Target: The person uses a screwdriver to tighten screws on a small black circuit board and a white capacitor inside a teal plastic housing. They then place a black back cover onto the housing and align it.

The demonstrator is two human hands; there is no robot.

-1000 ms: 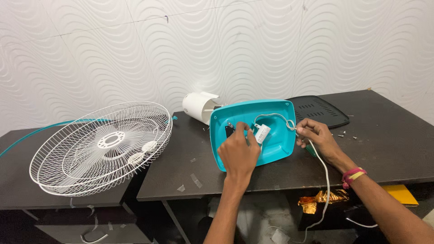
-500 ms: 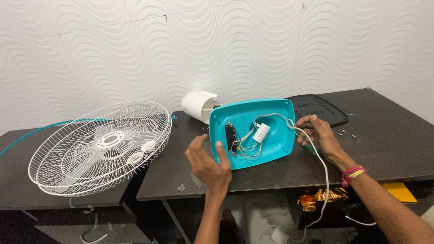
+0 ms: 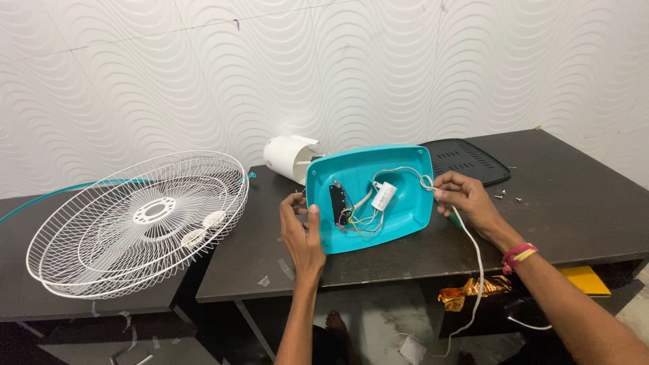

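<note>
Head view: teal base [image 3: 399,213] stands tilted on the table [image 3: 574,209], open side toward the camera. Left hand [image 3: 303,233] clasps its left edge; right hand [image 3: 466,199] pinches the white cord [image 3: 473,243] at its right edge.

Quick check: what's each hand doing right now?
Left hand: closed on the left edge of the turquoise fan base.
Right hand: pinching the white power cord at the base's right edge.
</note>
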